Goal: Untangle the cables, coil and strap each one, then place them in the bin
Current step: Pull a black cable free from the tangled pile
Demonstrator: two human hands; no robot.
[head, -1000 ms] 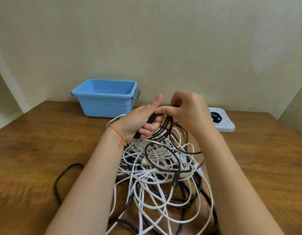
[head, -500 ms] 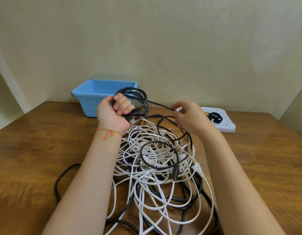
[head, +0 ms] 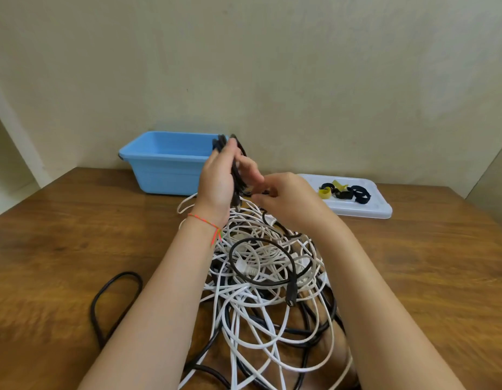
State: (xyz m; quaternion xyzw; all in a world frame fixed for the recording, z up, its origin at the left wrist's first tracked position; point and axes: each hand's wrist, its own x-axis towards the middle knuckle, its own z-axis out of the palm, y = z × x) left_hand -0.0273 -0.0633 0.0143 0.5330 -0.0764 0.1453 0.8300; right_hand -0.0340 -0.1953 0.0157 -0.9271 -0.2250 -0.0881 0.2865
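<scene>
A tangle of white and black cables (head: 261,282) lies on the wooden table (head: 75,243) between my forearms. My left hand (head: 218,184) holds a coil of thin black cable (head: 235,175) upright above the heap, in front of the blue bin (head: 165,164). My right hand (head: 289,201) is just right of the coil, its fingers pinching the black cable's loose strand near the coil's lower end. A black plug end (head: 290,298) of that cable lies on the heap.
A white tray lid (head: 365,211) at the back right carries several black and yellow straps (head: 342,191). A thick black cable loop (head: 114,299) lies on the table at the left. The wall stands right behind the bin.
My left hand turned the black coil upright, edge-on, and shifted it right. My right hand moved left toward the coil. The view has shifted slightly.
</scene>
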